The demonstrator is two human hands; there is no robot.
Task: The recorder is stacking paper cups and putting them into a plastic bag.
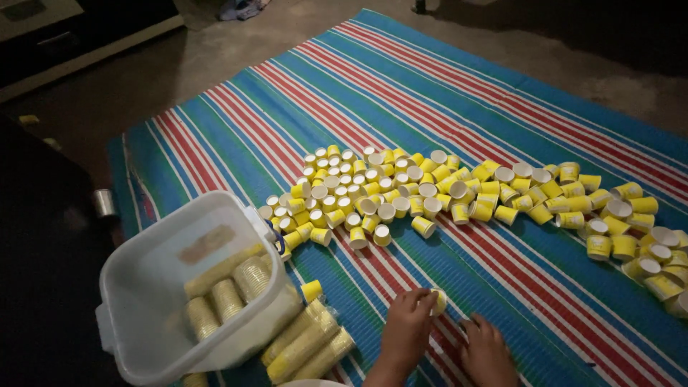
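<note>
Small yellow cup held low on the striped mat, the big scatter of cups beyond

The left hand (408,326) is closed around one yellow cup (438,301) just above the mat (502,93); the right hand (487,351) rests beside it, fingers curled, holding nothing I can see. This looks like gathering cups one by one; a further pick would call for a reach forward to the loose cups (459,197). Left of the hands lie bagged cup stacks (308,347) against a white bin (172,294) holding more stacks. Open mat lies between the hands and the scatter; the bin crowds the left
</note>
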